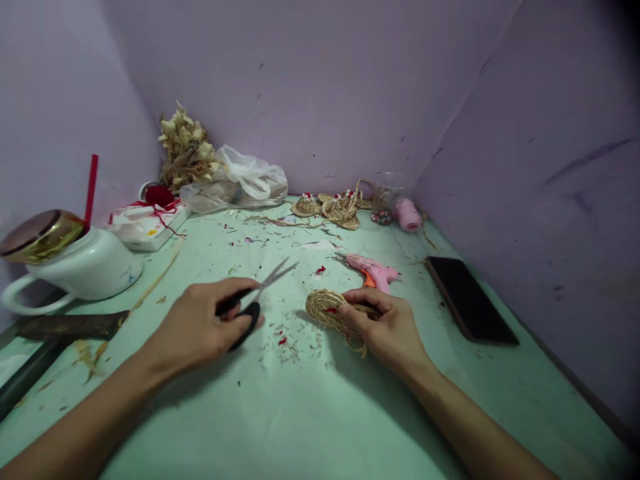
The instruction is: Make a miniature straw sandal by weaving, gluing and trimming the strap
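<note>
My left hand [205, 327] grips a pair of scissors [267, 280] by the black handles, with the blades slightly apart and pointing up and right. In my right hand [387, 327] is a coiled, braided straw piece [325, 308], pinched between thumb and fingers. A small bit of red shows on the braid near my thumb. Just beyond my right hand lies a pink glue gun [370, 268] with an orange trigger. Scraps of straw and red thread [283, 341] are scattered on the table between my hands.
At left stand a white mug [107, 263] and a hammer-like tool [75, 327]. Farther back are dried husks [185, 150], a plastic bag [250, 177], finished-looking woven pieces [340, 210] and a pink thread spool [408, 215]. A phone [470, 300] lies at right, near the wall.
</note>
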Demonstrator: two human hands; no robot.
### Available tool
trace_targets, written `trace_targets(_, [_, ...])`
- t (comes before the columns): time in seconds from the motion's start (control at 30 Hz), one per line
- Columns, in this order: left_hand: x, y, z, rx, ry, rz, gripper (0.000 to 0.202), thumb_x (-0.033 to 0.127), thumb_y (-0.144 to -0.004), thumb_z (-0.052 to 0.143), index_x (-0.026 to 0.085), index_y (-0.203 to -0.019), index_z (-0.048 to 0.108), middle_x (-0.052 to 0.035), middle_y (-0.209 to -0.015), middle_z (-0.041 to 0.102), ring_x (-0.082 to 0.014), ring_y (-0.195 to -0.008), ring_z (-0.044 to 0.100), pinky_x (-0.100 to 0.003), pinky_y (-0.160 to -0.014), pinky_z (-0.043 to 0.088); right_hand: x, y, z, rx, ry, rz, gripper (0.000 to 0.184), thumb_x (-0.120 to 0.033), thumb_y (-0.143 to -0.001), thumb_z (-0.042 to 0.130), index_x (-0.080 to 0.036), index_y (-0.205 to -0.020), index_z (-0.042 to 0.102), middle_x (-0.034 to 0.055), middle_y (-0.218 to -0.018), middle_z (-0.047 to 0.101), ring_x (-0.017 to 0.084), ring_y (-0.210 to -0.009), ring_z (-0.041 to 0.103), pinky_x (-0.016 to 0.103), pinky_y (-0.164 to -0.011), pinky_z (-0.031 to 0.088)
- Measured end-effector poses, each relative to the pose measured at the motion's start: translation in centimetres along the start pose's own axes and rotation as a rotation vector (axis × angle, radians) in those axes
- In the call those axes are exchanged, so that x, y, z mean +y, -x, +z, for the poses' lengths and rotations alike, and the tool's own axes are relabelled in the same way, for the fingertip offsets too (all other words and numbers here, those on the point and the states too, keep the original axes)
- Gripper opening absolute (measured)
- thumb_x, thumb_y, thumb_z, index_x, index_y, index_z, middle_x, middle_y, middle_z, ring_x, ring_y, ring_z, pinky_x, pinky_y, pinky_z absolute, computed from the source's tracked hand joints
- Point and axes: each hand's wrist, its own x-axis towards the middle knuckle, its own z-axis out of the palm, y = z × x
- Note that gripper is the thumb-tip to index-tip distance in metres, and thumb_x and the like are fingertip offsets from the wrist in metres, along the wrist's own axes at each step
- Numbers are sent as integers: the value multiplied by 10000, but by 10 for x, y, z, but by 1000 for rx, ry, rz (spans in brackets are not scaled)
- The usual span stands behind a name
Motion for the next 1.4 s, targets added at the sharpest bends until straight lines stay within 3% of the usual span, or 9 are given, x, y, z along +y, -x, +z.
trace_targets(0.2, [19, 26, 23, -27, -258, 222, 392, 307, -686, 502, 259, -1057, 621, 11, -761, 674, -169, -660, 592, -261, -610, 402, -2, 2, 2, -26, 71, -39, 141, -264, -679, 616, -160, -766, 656, 37, -674, 656, 160, -590, 580, 257, -527, 443])
trace_targets(0.43, [24, 30, 26, -12, -338, 266, 359, 288, -684, 496, 268, -1018, 624, 10, -767, 689, -176, -651, 609, -270, -587, 411, -2, 5, 2, 22, 188, -123, 98, -243, -696, 618, -183, -759, 663, 32, -715, 673, 164, -623, 599, 263, -565, 449])
trace_targets(0.67, [26, 34, 22, 19, -367, 265, 353, 282, -664, 504, 258, -988, 642, 8, -735, 692, -179, -609, 605, -294, -573, 425, -8, 15, 6, 124, 471, -540, 101, -179, -726, 580, -175, -743, 679, 27, -634, 632, 136, -558, 565, 228, -500, 388])
trace_targets(0.77, [28, 37, 25, 36, -378, 268, 381, 291, -663, 498, 240, -1017, 632, -17, -769, 693, -198, -622, 611, -320, -578, 430, -11, 19, 12, 166, 516, -648, 114, -168, -737, 563, -168, -703, 672, 19, -572, 613, 120, -500, 545, 216, -455, 358])
trace_targets(0.87, [34, 39, 31, 88, -415, 222, 387, 311, -666, 492, 247, -1024, 625, -29, -729, 677, -227, -611, 607, -342, -563, 414, -13, 21, 16, 261, 492, -664, 128, -158, -737, 562, -165, -632, 635, 22, -571, 636, 124, -510, 574, 216, -475, 386])
trace_targets(0.97, [40, 38, 33, 88, -361, 136, 337, 325, -661, 500, 245, -955, 646, -26, -664, 654, -219, -591, 589, -327, -566, 398, -13, 23, 16, 251, 532, -649, 166, -161, -752, 550, -177, -598, 608, 33, -598, 664, 137, -539, 601, 226, -504, 412])
trace_targets(1.1, [39, 29, 28, -105, -26, -24, 257, 316, -658, 524, 222, -855, 660, 11, -563, 596, -158, -531, 529, -254, -512, 368, -11, 25, 14, 204, 520, -607, 177, -173, -770, 542, -185, -607, 610, 41, -613, 669, 142, -545, 602, 239, -509, 422])
trace_targets(1.3, [34, 20, 27, -238, 368, -112, 279, 315, -659, 498, 158, -829, 653, -27, -653, 641, -171, -600, 564, -245, -500, 370, -8, 23, 15, 167, 519, -615, 167, -184, -779, 533, -194, -642, 629, 44, -657, 685, 154, -596, 619, 247, -541, 435])
trace_targets(1.4, [42, 22, 20, -203, 120, -47, 265, 312, -643, 512, 198, -828, 664, -10, -618, 621, -176, -587, 553, -256, -514, 362, -9, 20, 12, 142, 478, -552, 162, -209, -768, 543, -196, -631, 628, 39, -645, 676, 155, -591, 614, 251, -543, 435])
